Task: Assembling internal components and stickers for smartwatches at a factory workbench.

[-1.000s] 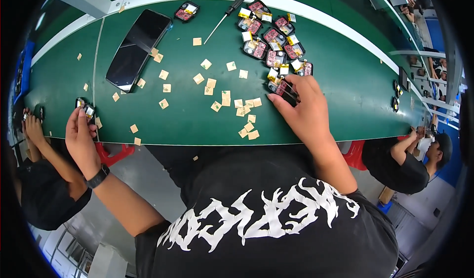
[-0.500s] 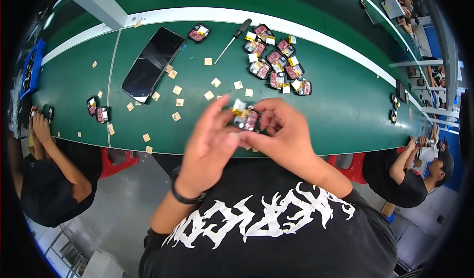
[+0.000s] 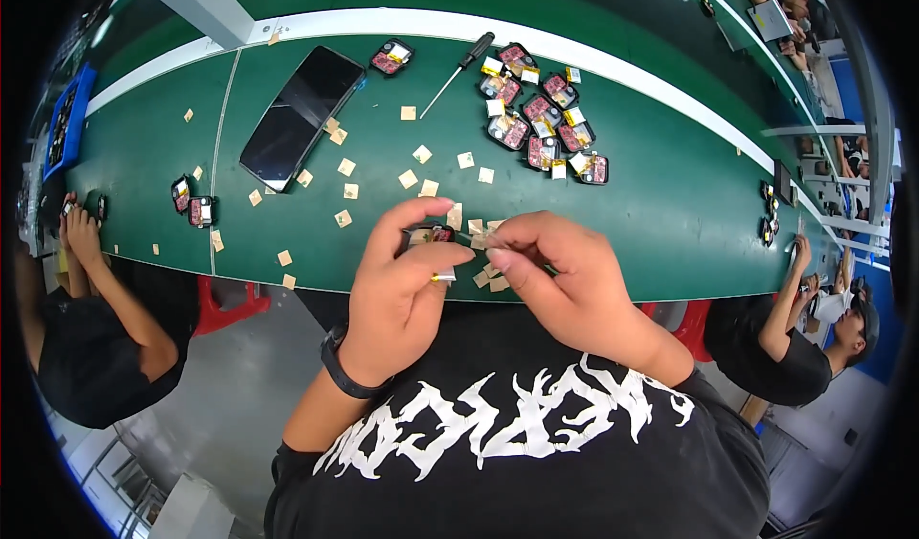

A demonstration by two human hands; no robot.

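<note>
My left hand (image 3: 394,295) is closed around a small black-cased device (image 3: 440,235) with a red circuit board, held just above the table's near edge. A silvery battery with a yellow strip (image 3: 443,276) shows below the left thumb. My right hand (image 3: 570,271) is closed to the right of the device, thumb and forefinger pinched together. Something thin and small may be between those fingertips; I cannot make out what. Beneath the hands lie several small tan squares (image 3: 498,283), partly hidden by the right fingers.
Several similar open devices (image 3: 542,111) with batteries cluster beyond my right hand, near a screwdriver (image 3: 459,72). A dark phone-like slab (image 3: 302,118) lies at the far left, and a lone device (image 3: 392,57) sits beside it. Co-workers sit left and right along the green table (image 3: 670,204).
The device has moved left and turned in my left hand, its battery now below the thumb. My right hand has let go of it and drawn away to the right, fingertips pinched.
</note>
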